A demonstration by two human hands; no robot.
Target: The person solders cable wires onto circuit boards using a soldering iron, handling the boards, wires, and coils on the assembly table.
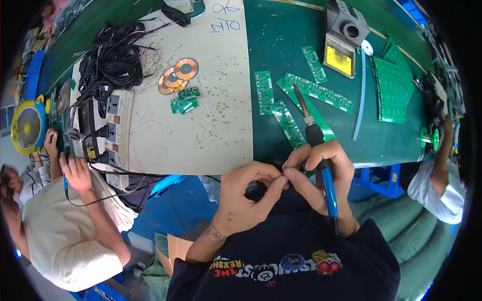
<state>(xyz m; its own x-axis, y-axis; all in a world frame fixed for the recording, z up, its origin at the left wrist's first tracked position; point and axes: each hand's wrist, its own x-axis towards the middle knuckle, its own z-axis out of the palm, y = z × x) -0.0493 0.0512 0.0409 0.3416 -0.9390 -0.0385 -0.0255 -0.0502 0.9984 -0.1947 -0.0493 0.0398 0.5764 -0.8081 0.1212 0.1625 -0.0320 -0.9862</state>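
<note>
In front of my chest, near the table's front edge, my left hand (pixel 246 195) and my right hand (pixel 312 194) meet at their fingertips. My left thumb and forefinger are pinched together; what they hold is too small to make out. A soldering iron (pixel 328 188) with a blue and black handle rests in my right hand, its tip pointing up and away over the green circuit boards. My right thumb and forefinger also press together beside the left fingertips. Just beyond lie several narrow boards, among them a circuit board strip (pixel 287 123) and another strip (pixel 264 93).
A soldering iron stand (pixel 346 30) with yellow sponge (pixel 339 60) stands far right, near board panels (pixel 391 90) and a solder spool (pixel 430 137). Left are copper coils (pixel 186 68), small boards (pixel 189 93), black cables (pixel 113 60), and a power strip (pixel 119 108). People sit either side.
</note>
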